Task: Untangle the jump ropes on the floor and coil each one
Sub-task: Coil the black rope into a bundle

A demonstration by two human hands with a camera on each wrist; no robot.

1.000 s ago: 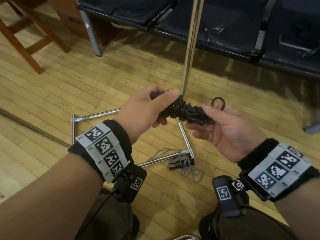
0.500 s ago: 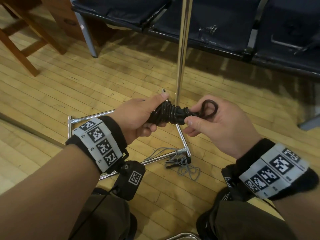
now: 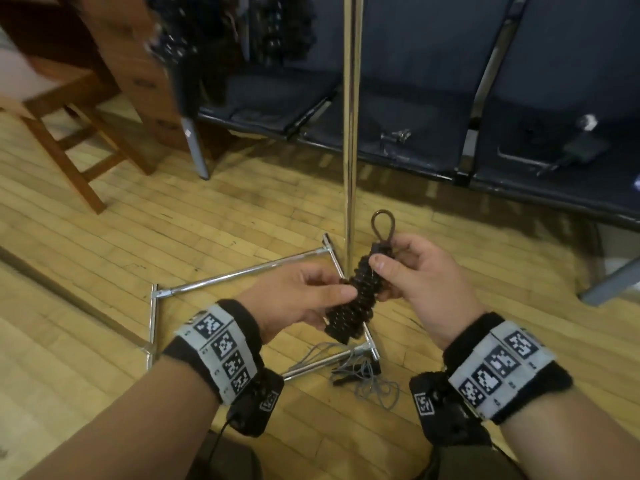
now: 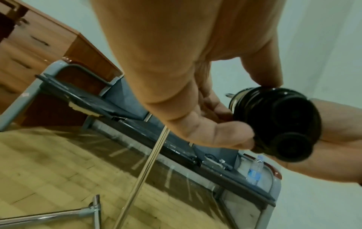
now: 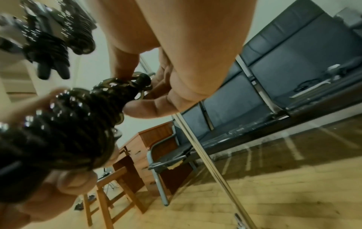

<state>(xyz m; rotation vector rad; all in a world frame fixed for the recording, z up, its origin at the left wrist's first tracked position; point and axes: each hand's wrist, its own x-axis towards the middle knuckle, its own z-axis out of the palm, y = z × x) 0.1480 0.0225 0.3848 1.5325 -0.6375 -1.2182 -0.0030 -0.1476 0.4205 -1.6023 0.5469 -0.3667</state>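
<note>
Half a second ago the coiled jump rope (image 3: 353, 299) lay crosswise; now it stands on end, loop far, pinched between left hand (image 3: 294, 299) and right hand (image 3: 415, 271), likely finished and ready for hanging.

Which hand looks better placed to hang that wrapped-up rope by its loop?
Probably the right hand: it pinches the coiled rope just below the loop, while the left hand holds the lower body.

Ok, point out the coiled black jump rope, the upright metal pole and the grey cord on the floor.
coiled black jump rope (image 3: 353, 303), head view, on the wound middle.
upright metal pole (image 3: 350, 140), head view, on its shaft.
grey cord (image 3: 374, 382), head view, on the loose tangle.
</note>
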